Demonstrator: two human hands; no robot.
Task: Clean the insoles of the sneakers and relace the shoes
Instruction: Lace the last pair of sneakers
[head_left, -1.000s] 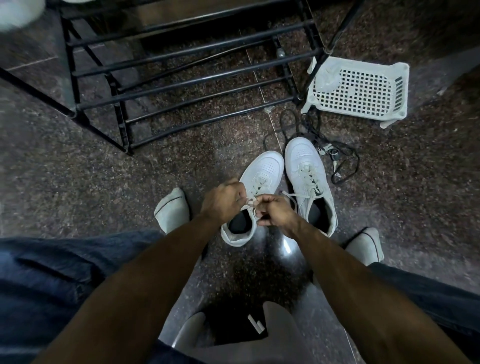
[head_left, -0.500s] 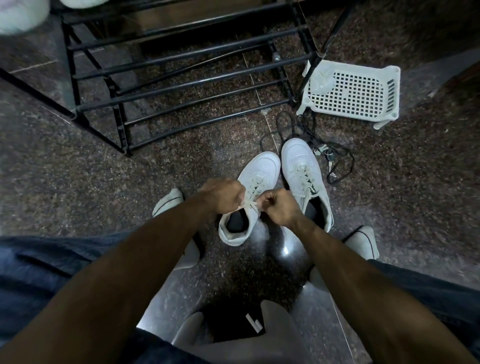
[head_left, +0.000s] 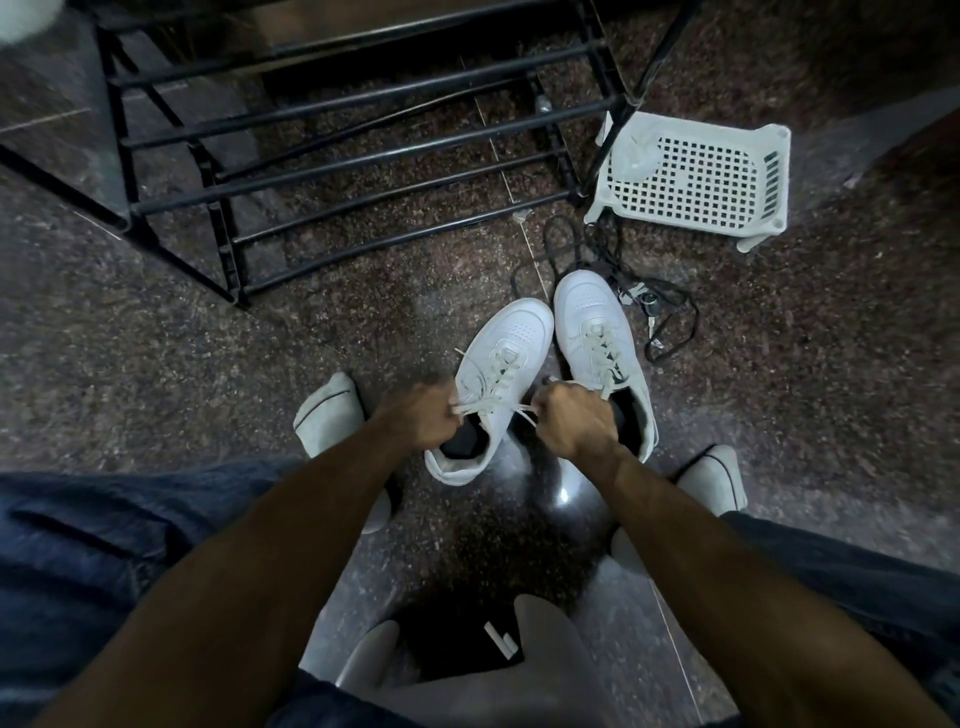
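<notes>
Bare forearms, no sleeves; dark blue jeans (head_left: 93, 545) on both legs, pale grey slip-ons (head_left: 327, 415) with dark trim.

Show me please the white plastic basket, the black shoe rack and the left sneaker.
White plastic basket (head_left: 698, 179): head view, on its perforated base.
Black shoe rack (head_left: 332, 150): head view, on a horizontal bar.
Left sneaker (head_left: 519, 327): head view, on its toe.

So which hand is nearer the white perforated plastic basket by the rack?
Right. The right hand grips a lace end over the two white sneakers, below and left of the white perforated plastic basket; the left hand is farther left, across the left sneaker.
</notes>
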